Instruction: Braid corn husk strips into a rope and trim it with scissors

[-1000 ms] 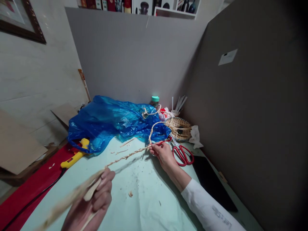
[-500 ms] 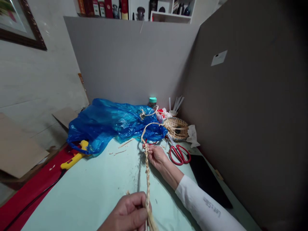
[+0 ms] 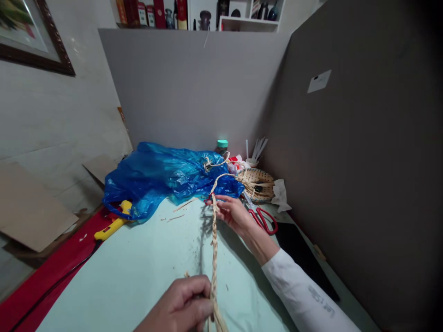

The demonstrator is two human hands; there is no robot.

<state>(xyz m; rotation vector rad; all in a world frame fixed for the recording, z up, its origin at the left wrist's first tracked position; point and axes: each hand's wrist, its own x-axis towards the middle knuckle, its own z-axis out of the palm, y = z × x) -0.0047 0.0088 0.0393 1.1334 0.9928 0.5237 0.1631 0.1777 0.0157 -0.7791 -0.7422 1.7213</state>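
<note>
A pale braided straw cord (image 3: 214,249) runs away from me above the table, its loose strands hanging out at the near end. My left hand (image 3: 188,302) is closed on the braid near that end, thumb and fingers pinching it. Farther off, my right hand (image 3: 235,214) is beside the upper part of the braid, fingers stretched out and apart, touching or very close to it. Past the hand the cord curves right to loose strands on a woven basket (image 3: 266,191). Red-handled scissors (image 3: 265,220) lie just behind my right wrist, partly covered by it.
A blue plastic bag (image 3: 162,173) lies across the table's back. At left is a yellow-handled tool (image 3: 112,228) with a black cable. A dark flat panel (image 3: 304,258) rests under my right arm. Grey partitions (image 3: 194,87) stand behind and right. A green-lidded jar (image 3: 222,146) stands behind.
My right hand has loosened from its pinch on the braid, its fingers now spread, and moved slightly up and right. The left hand keeps its hold. The view has shifted slightly.
</note>
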